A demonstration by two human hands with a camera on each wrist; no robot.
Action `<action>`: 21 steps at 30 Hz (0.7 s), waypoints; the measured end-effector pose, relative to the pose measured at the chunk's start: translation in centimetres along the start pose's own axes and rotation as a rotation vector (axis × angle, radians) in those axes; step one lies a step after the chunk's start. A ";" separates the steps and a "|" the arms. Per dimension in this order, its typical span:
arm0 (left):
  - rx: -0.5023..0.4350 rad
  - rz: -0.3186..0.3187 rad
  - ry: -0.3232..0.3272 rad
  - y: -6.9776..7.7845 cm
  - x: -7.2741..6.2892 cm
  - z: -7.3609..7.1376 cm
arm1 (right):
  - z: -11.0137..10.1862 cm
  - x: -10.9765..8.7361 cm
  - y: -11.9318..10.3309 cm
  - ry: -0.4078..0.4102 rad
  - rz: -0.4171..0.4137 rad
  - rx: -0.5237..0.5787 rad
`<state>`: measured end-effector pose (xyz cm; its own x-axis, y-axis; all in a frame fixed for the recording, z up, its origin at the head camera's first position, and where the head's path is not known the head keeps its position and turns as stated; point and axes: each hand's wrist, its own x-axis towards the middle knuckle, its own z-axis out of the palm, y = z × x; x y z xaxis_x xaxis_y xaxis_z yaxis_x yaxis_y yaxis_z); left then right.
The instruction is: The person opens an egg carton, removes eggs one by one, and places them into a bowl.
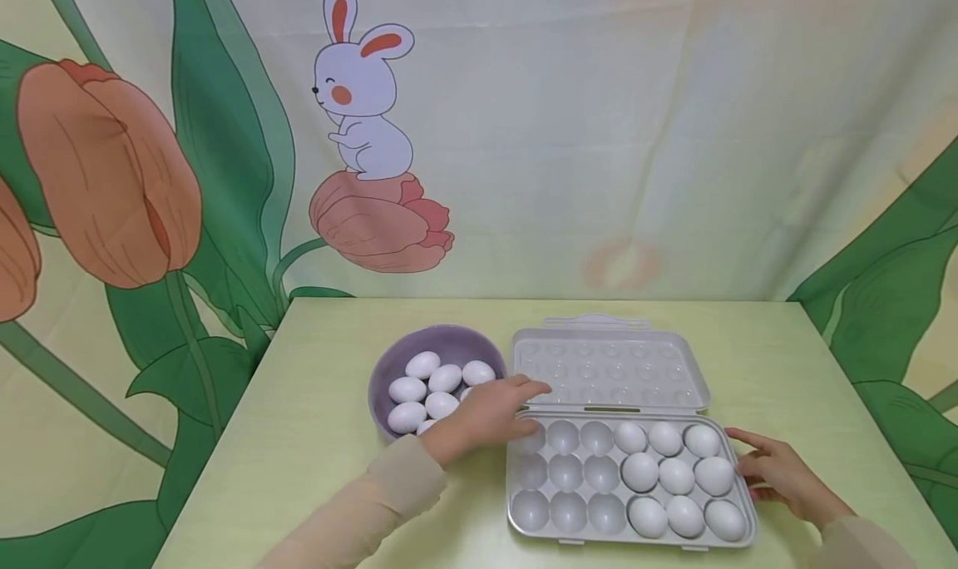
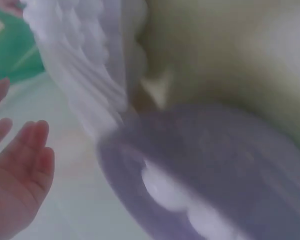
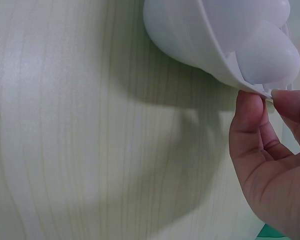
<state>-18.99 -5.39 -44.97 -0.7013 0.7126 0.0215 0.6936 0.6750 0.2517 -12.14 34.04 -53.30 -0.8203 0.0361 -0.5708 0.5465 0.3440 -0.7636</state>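
Note:
A grey-white plastic egg box point(image 1: 566, 472) lies with its lid folded back. White eggs point(image 1: 677, 476) fill its three right columns of cups; the three left columns hold none. Left of it, a purple bowl point(image 1: 467, 343) contains several white eggs point(image 1: 445, 378). Between bowl and box is my left hand point(image 1: 486, 411), fingers spread and nothing in them, reaching over the box's left edge and hiding part of the bowl. At the box's right side, my right hand point(image 1: 782, 473) pinches the rim point(image 3: 230, 77) between thumb and fingers.
The clear dimpled lid point(image 1: 609, 369) lies behind the cups, close to the bowl. A pale wood-grain table point(image 1: 299, 436) supports everything. Behind its far edge hangs a cloth point(image 1: 539, 153) printed with tulips and a rabbit.

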 end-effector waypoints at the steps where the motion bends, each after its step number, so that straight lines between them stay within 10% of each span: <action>1: 0.006 0.019 -0.011 0.6 0.2 0.2 | 0.0 0.0 0.0 0.001 0.000 0.000; 17: 0.236 0.331 -0.169 8.3 3.1 6.3 | -0.1 0.0 0.2 -0.008 -0.008 0.012; 21: 0.303 0.418 -0.128 9.4 3.3 7.5 | -0.1 0.0 0.2 -0.009 -0.014 0.012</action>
<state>-13.52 4.73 -49.76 -0.3422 0.9376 -0.0624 0.9394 0.3399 -0.0445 -12.02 34.20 -53.48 -0.8264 0.0224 -0.5627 0.5368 0.3333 -0.7751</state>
